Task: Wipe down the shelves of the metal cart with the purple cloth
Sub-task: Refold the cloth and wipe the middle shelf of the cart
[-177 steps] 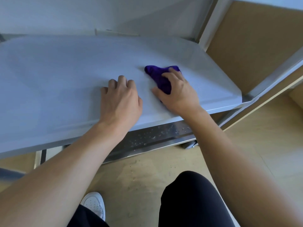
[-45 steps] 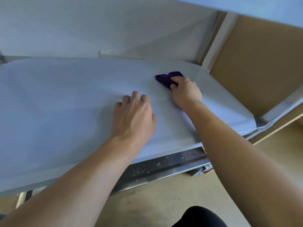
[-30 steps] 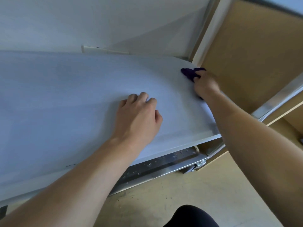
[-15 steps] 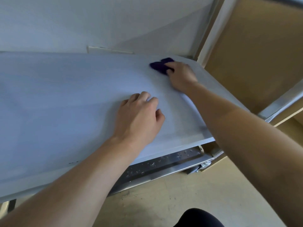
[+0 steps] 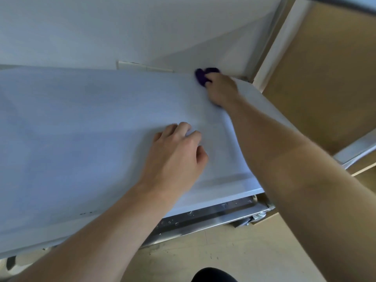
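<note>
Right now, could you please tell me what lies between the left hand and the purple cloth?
Only bare shelf lies between the left hand and the purple cloth, as the head view shows.

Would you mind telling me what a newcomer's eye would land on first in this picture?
First, the purple cloth, dark against the pale shelf, sits at its far right corner, gripped by the right hand. Next comes the left hand, resting on the shelf nearer the front edge. Below that edge, a lower metal ledge is dotted with small specks.
</note>
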A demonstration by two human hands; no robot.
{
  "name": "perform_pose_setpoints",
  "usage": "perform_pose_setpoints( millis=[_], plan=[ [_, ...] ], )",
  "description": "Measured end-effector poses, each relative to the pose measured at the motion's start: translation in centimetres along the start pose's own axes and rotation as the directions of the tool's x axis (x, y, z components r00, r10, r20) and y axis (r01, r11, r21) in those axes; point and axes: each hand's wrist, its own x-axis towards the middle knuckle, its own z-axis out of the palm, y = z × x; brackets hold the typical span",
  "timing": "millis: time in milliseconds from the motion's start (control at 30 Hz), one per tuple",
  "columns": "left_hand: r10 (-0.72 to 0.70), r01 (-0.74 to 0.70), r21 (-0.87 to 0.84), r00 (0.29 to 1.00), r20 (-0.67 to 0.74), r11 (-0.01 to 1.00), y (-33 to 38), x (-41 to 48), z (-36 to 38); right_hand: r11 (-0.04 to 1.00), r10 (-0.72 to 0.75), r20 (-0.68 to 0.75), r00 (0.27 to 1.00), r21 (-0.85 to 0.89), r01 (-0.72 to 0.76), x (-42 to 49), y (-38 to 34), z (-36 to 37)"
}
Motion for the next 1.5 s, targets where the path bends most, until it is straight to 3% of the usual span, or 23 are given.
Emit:
perform_pose_setpoints(
  millis=[100,200,267,400,567,633,767,867,1100,1267,1333,1400,1500],
  plan=[
    [-0.002,0.002,0.005,1.0,0.013,1.0,0.1,0.1,0.0,0.972,-0.23,0.033,0.973,0.056,0.228,-0.6,-3.6,1.1],
    [0.002,-0.002,0.004,1.0,0.007,1.0,-0.1,0.2,0.2,0.957,-0.278,0.028,0.96,0.093,0.274,-0.8,-2.4,0.9],
    [0.003,-0.003,-0.016,1.0,-0.008,1.0,-0.1,0.2,0.2,0.978,-0.195,0.012,0.981,0.075,0.193,-0.4,0.5,0.4],
    [0.017,-0.018,-0.028,1.0,-0.006,0.999,-0.2,0.1,0.3,0.993,0.112,-0.08,0.99,0.028,-0.111,-0.4,6.7,-1.4],
    [0.019,-0.019,-0.013,1.0,-0.016,1.0,-0.1,0.0,0.3,0.959,0.283,-0.078,0.956,0.046,-0.28,0.4,5.1,-0.8],
    [0.018,-0.018,0.004,1.0,0.002,1.0,0.0,0.1,0.1,0.966,0.228,-0.049,0.973,0.138,-0.219,0.6,1.3,0.1],
    [0.008,-0.008,0.011,1.0,0.016,1.0,-0.2,0.3,-0.1,0.983,-0.103,0.002,0.995,0.153,0.101,-0.8,-6.3,1.9],
    [0.016,-0.016,-0.005,1.0,-0.004,1.0,-0.4,0.2,0.0,0.978,-0.167,-0.006,0.986,0.128,0.166,-0.8,-6.2,2.0],
    [0.028,-0.029,-0.059,0.999,-0.015,0.998,-0.9,0.3,0.4,0.976,0.199,-0.084,0.976,0.104,-0.19,-0.4,7.8,-1.5],
    [0.031,-0.031,-0.037,0.999,-0.006,0.999,-0.9,0.6,0.3,0.965,0.26,-0.062,0.964,0.044,-0.257,0.2,6.7,-1.3],
    [0.032,-0.032,-0.024,0.999,0.004,0.999,-0.9,0.7,0.2,0.984,0.169,-0.033,0.985,0.068,-0.167,0.1,3.1,-0.6],
    [0.027,-0.027,-0.016,1.0,0.006,1.0,-0.8,0.7,0.1,0.993,-0.01,0.0,1.0,0.114,0.01,-0.5,-1.5,0.3],
    [0.021,-0.021,0.009,1.0,0.004,1.0,-0.8,0.7,0.1,0.946,-0.294,0.041,0.955,0.155,0.285,-2.3,-7.8,1.8]
  ],
)
